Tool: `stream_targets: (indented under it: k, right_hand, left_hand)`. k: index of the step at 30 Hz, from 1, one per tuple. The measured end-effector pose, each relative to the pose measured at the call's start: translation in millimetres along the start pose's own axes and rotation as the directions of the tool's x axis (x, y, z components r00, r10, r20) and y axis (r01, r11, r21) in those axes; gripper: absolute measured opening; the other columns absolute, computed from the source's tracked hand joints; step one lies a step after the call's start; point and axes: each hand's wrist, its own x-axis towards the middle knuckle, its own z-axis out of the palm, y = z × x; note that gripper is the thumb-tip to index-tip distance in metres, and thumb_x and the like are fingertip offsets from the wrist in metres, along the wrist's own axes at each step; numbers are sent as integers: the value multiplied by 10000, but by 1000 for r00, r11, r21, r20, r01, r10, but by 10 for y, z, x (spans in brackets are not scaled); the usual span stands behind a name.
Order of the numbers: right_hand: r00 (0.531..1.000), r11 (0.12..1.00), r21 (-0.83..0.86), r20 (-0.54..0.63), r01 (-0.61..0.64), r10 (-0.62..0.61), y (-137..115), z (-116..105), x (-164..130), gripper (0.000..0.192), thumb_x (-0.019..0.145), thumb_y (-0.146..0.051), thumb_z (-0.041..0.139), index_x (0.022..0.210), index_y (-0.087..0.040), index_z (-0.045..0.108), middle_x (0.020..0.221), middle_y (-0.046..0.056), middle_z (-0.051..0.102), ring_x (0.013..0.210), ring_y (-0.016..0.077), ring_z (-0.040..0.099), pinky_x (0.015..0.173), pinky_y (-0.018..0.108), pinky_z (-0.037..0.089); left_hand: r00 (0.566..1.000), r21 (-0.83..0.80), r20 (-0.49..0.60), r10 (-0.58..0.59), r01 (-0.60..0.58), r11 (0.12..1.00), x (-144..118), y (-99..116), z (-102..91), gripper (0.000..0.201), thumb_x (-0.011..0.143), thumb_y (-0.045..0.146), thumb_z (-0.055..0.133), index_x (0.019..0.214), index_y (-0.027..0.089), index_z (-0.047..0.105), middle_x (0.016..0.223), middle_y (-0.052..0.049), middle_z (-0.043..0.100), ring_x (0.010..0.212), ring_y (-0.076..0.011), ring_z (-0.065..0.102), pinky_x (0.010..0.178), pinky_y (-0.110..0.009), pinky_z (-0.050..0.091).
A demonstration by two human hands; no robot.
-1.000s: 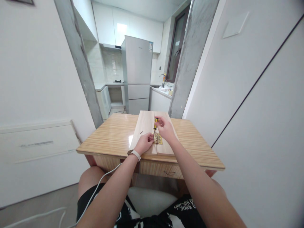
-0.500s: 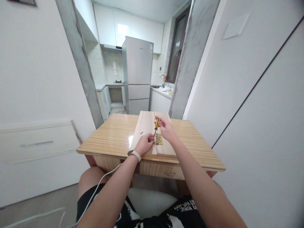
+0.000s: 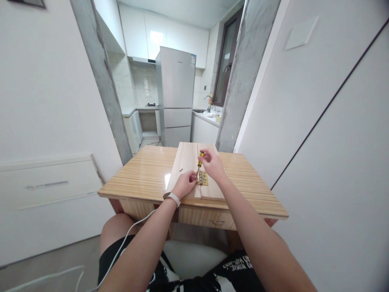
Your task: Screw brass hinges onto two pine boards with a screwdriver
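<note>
Leaning a little farther to the right than a second ago, a yellow-and-black screwdriver (image 3: 199,160) points down at a brass-coloured hinge (image 3: 204,177), its handle having shifted slightly while the boards beneath have kept their place. A person's right hand (image 3: 212,164) pinches the handle near its top, thumb and fingers pressed together around it. The left hand (image 3: 184,183) rests low over the left-hand board (image 3: 186,156), fingertips bunched together at the hinge's left side, close by the tool's tip (whether they grasp a small part there, one cannot tell).

The hinge lies across the seam where that board meets the right-hand board (image 3: 213,191), its right leaf uncovered and its left leaf partly hidden by the fingers. Just beyond the left hand, a single dark screw (image 3: 181,170) lies on the left-hand board. Both boards sit side by side on a wood-grain table (image 3: 255,182) with a drawer (image 3: 197,218) in its front. On the left wrist is a watch (image 3: 174,198) with a pale strap; a white cable (image 3: 123,242) runs down beside the forearm. Behind, a silver refrigerator (image 3: 178,81) stands in a kitchen.
</note>
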Motion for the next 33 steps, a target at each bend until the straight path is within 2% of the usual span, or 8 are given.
stream_targets:
  k: [3,6,10,13,17,27,30,33]
  right_hand:
    - [1000,1000,-20,-17,13,-13,15,11,-4,287,878,-369,714,1137,-245,703,885,29,721,789,211,704,740,354,578]
    - [999,998,41,-3,38,-38,45,24,-17,322,910,-356,682,1214,-252,688,1042,57,756,842,212,729,792,370,598]
    - [994,988,151,96,29,-44,54,24,-39,362,977,-316,584,1326,-285,676,1274,73,735,1002,223,766,900,394,606]
    - [986,982,189,161,15,-46,29,16,-36,368,1011,-309,530,1343,-299,686,1347,75,711,1095,235,760,966,423,598]
    - [983,981,195,180,-4,-32,9,26,-15,351,999,-313,552,1310,-273,711,1212,82,764,1070,237,765,947,420,608]
    - [1000,1000,-2,18,24,-23,-56,9,-7,229,874,-348,729,1083,-256,714,853,18,726,787,213,719,747,355,588]
    - [1000,1000,-20,3,23,-23,-49,7,-3,224,861,-372,751,1035,-245,690,887,24,733,817,214,720,733,347,583]
    - [999,995,95,44,14,-18,0,25,-9,288,895,-348,706,1168,-260,682,1074,54,763,923,215,747,783,350,601]
  left_hand:
    - [1000,0,-5,-2,2,1000,2,-1,2,265,845,26,671,1053,185,716,901,-29,766,841,-155,720,797,-266,560]
    - [1000,-12,-5,-8,7,1000,4,-2,5,261,847,33,680,1054,187,718,906,-31,770,845,-159,724,794,-269,562]
    - [1000,-19,-2,-7,7,1000,7,-12,6,254,847,38,684,1051,184,722,903,-36,770,837,-160,722,785,-270,562]
    - [1000,-17,0,-3,3,1000,7,-27,5,251,850,43,678,1053,184,722,903,-39,770,832,-158,722,787,-269,564]
    - [1000,-5,1,5,-5,1000,4,-38,7,239,854,67,686,1059,184,719,904,-35,769,834,-157,720,790,-269,568]
    - [1000,-6,-9,10,-10,1000,10,-53,16,255,845,36,674,1049,183,719,903,-33,765,836,-158,718,791,-272,559]
    - [1000,-14,-4,9,-9,1000,10,-50,14,261,846,38,676,1059,183,717,910,-34,767,840,-161,721,793,-275,564]
    - [1000,-17,0,-2,2,1000,7,-30,9,260,849,36,674,1059,183,713,912,-33,771,852,-160,727,801,-274,567]
